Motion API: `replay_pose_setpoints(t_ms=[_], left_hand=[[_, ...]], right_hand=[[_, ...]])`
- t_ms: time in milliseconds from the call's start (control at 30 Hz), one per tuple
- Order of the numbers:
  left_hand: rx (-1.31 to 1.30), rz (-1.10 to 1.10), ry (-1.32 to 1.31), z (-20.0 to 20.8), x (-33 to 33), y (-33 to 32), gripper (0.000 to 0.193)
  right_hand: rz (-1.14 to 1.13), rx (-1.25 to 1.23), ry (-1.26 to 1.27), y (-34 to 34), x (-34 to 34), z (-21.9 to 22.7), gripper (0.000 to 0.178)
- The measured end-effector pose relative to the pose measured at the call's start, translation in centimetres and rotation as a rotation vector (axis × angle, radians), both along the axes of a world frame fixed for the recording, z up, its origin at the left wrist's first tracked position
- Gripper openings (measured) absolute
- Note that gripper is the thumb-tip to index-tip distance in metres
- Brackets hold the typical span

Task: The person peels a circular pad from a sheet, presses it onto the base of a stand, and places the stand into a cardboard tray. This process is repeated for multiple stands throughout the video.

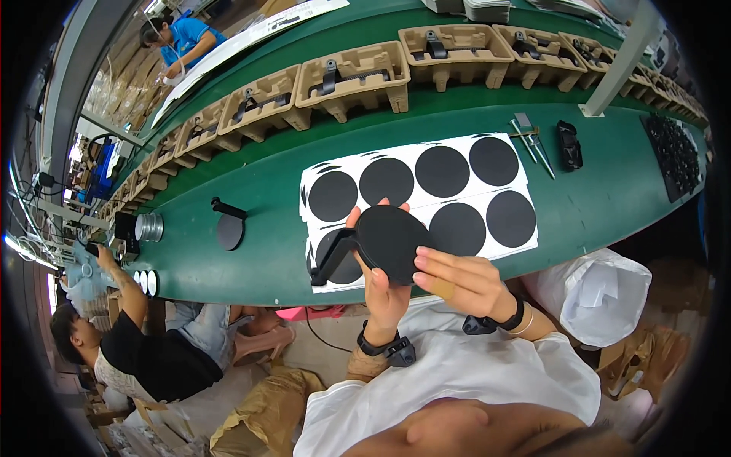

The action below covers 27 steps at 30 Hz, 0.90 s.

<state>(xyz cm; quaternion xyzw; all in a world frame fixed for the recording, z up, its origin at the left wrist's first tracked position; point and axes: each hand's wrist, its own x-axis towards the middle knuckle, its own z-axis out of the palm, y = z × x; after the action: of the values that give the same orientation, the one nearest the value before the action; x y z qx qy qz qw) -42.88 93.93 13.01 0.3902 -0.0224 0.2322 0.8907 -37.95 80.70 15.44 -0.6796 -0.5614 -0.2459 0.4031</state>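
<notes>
Just over the near edge of the bench (266, 259): a disc (392, 242).
Left hand (387, 303) clamps it from beneath; right hand (468, 286) meets its right rim, fingers together, thumb hidden, grip unclear; its bracket (335, 255) juts left.

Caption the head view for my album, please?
Left hand cradling a black disc, right hand touching its edge, above a white sheet.

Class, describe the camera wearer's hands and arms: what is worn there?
The left hand and right hand are gloveless. Each wrist has a black strap with a black module; the right adds a thin pale bangle. A tan patch, perhaps a plaster, marks the right. White sleeves end before the wrists.
</notes>
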Motion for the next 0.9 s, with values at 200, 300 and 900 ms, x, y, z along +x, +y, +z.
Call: replay_pose_setpoints(t_ms=[200,300,900], left_hand=[[0.013,-0.131,-0.007,-1.2,-0.2,1.8,0.090],[-0.085,-0.288,0.122,-1.0,0.4,2.4,0.087],[1.500,0.928,0.824,-9.7,-6.7,37.3,0.088]], right_hand=[[-0.209,0.177,0.177,0.2,0.2,0.0,0.030],[-0.351,0.161,0.490,-0.8,0.9,1.2,0.033],[-1.072,-0.379,0.147,-9.1,42.0,3.9,0.014]])
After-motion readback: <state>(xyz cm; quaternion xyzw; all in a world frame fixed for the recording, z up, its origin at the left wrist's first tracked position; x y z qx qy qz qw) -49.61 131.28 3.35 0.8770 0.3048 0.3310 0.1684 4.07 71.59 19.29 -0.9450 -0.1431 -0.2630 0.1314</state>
